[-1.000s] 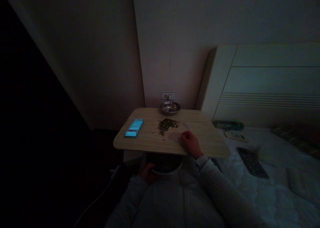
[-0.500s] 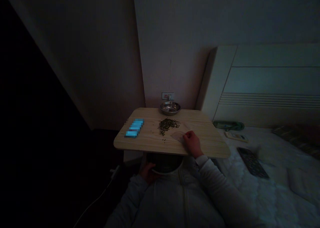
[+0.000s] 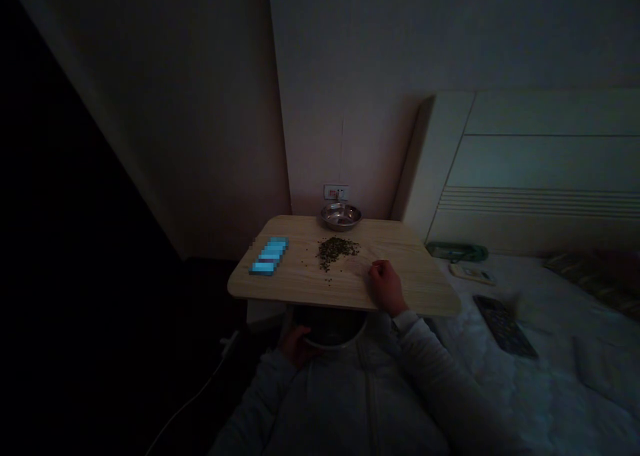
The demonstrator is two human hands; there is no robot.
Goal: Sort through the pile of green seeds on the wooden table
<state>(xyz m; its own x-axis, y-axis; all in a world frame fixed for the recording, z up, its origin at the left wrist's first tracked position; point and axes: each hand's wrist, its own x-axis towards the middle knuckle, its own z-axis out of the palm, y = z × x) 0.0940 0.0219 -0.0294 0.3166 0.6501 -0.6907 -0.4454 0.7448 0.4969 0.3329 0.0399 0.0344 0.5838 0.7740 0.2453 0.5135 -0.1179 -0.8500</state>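
Observation:
A pile of small dark green bits (image 3: pixel 336 250) lies in the middle of a light wooden table (image 3: pixel 300 284). My right hand (image 3: pixel 385 287) rests on the tabletop just right of the pile, fingers curled together; a faint pale sheet (image 3: pixel 358 269) lies by the fingertips, and I cannot tell whether they pinch it. My left hand (image 3: pixel 296 347) is below the table's near edge, gripping the rim of a dark bowl (image 3: pixel 330 335) held under that edge. The room is very dark.
A steel bowl (image 3: pixel 341 216) stands at the table's back edge below a wall socket (image 3: pixel 335 191). A phone with a lit screen (image 3: pixel 269 255) lies at the left. To the right is a bed (image 3: pixel 550 349) with a remote (image 3: pixel 504 325) and small items; a white cable (image 3: pixel 190 403) runs on the floor.
My right hand has slid slightly to the right and toward me along the table. The pale sheet by its fingers shows less clearly now. The left hand and its bowl stay put.

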